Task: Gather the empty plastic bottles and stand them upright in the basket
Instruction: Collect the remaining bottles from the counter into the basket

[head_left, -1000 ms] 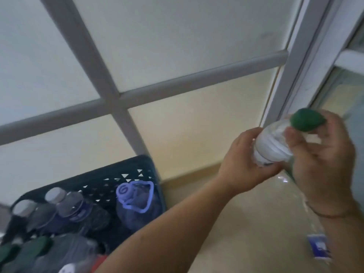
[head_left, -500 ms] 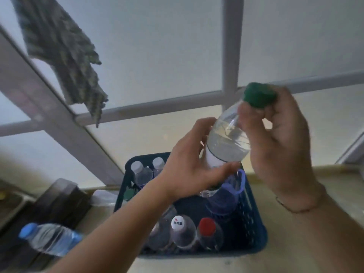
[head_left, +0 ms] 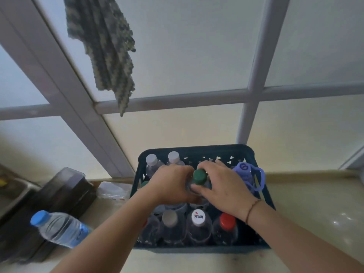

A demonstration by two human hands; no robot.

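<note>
At the far left of the frame we see a dark box [head_left: 65, 196] on the counter [head_left: 315, 209], and a blue-capped water bottle [head_left: 59, 229] lying on its side against it, outside the basket. Above, in the upper left, a knitted green cloth [head_left: 106, 48] hangs in front of the window frame [head_left: 177, 100].

In the centre sits the dark blue basket [head_left: 197, 149], already holding upright bottles — two white-capped ones [head_left: 151, 160] at its far left corner, and along the near edge a grey-capped bottle [head_left: 169, 217], a white-capped bottle with red print [head_left: 199, 216] and a red-capped bottle [head_left: 227, 221].

Our left hand [head_left: 171, 184] is closed around the body of the green-capped bottle [head_left: 200, 176], which stands upright in the middle of the basket. Our right hand [head_left: 224, 186], a thin bracelet [head_left: 252, 209] at its wrist, curls round the same bottle's neck just under the cap — fingers pressed to it from the right.

At the basket's far right corner is a purple bottle [head_left: 246, 172] with a loop strap.
</note>
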